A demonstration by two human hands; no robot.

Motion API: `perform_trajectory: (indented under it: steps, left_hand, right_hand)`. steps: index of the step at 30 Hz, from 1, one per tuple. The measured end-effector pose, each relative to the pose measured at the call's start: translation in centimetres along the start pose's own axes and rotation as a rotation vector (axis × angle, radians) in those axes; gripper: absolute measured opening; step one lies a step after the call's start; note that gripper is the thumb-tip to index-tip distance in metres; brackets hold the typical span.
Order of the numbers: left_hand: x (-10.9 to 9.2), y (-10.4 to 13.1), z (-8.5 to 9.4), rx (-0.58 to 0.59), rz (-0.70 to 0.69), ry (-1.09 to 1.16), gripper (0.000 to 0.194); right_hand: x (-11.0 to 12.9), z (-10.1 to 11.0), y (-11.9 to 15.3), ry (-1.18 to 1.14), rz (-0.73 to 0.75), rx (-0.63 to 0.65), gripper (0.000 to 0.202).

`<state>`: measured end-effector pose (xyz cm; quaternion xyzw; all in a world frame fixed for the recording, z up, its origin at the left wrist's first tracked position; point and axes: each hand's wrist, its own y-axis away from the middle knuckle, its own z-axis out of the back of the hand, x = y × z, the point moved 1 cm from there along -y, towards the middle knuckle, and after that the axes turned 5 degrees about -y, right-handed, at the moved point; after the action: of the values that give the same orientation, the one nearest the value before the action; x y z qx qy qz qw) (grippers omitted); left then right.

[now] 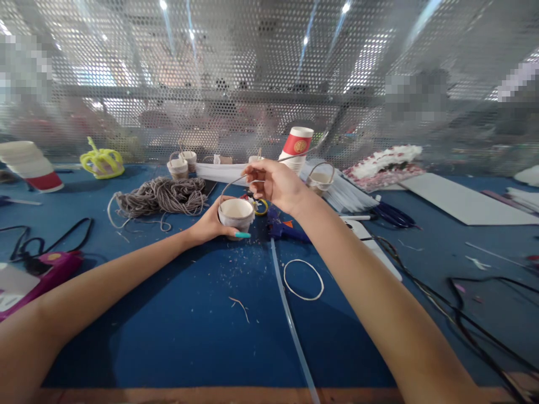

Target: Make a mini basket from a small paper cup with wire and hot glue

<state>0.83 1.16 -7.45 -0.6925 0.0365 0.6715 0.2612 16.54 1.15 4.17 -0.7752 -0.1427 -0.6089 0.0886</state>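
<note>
My left hand (208, 223) is closed round the side of a small whitish cup (236, 212), holding it upright at the table's middle. A thin cord (226, 188) rises from the cup's left rim in an arc. My right hand (273, 184), above and to the right of the cup, pinches this cord between thumb and fingers. Beyond that hand a thin strand runs up to the right; whether it is the same cord I cannot tell. Just right of the cup lies a blue glue gun (290, 231), partly hidden by my right forearm, with a long clear glue stick (288, 314) extending towards me.
A white ring (303, 279) lies right of the glue stick. Behind are grey yarn (162, 196), a small handled basket (320, 178), stacked red-and-white paper cups (298, 145) and yellow-handled scissors (261, 207). Black cables (458, 320) cross the right side. A perforated metal screen (252, 73) stands behind.
</note>
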Motion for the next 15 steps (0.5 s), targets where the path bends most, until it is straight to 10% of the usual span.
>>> perform_trajectory:
  steps: [15]
  left_hand:
    - [-0.28, 0.02, 0.03, 0.011, -0.009, 0.0, 0.071]
  right_hand:
    - [-0.16, 0.05, -0.06, 0.009, -0.02, 0.029, 0.018]
